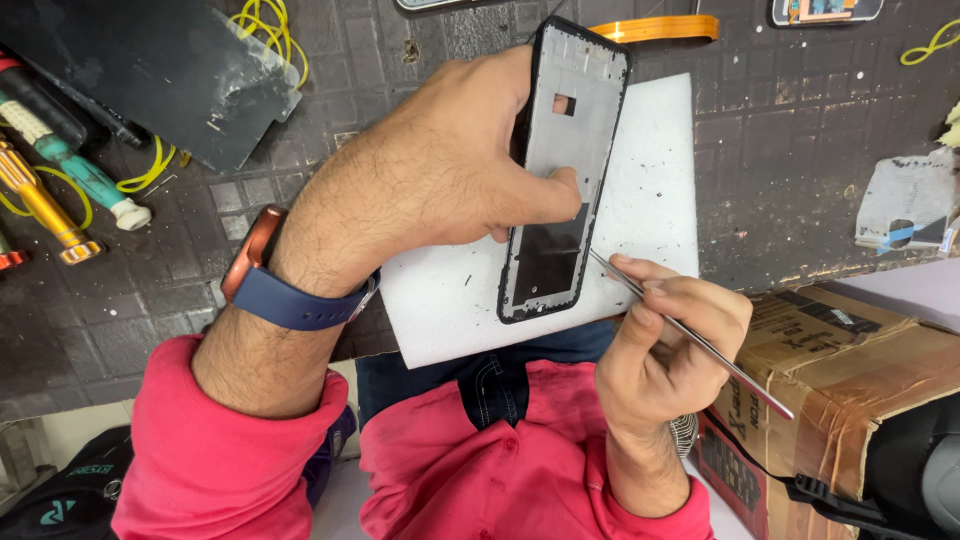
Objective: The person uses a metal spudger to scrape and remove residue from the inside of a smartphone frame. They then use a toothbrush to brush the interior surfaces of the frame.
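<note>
The right hand (665, 350) is pinching thin metal tweezers (690, 335) between thumb and fingers, close to the body, with the tips reaching toward the lower right edge of the phone frame (565, 170). The left hand (450, 165) is clamping the frame from its left side, thumb pressing on the inner plate, and is holding it slightly tilted over a white foam pad (640, 200) lying on the table (800, 130). For this work the tips are best kept shallow and sliding along the edge, with the left thumb bracing right beside them so the thin frame is not flexing; whether the tips are already touching the frame is hard to tell.

At the right, just beside the right hand, a brown carton (850, 370) with tape and dark print is sitting below the table edge. Farther right on the table, a crumpled grey packet (905, 200) with a blue strip is lying. At the far left, screwdrivers (60, 180) are resting by a black sheet (150, 70).
</note>
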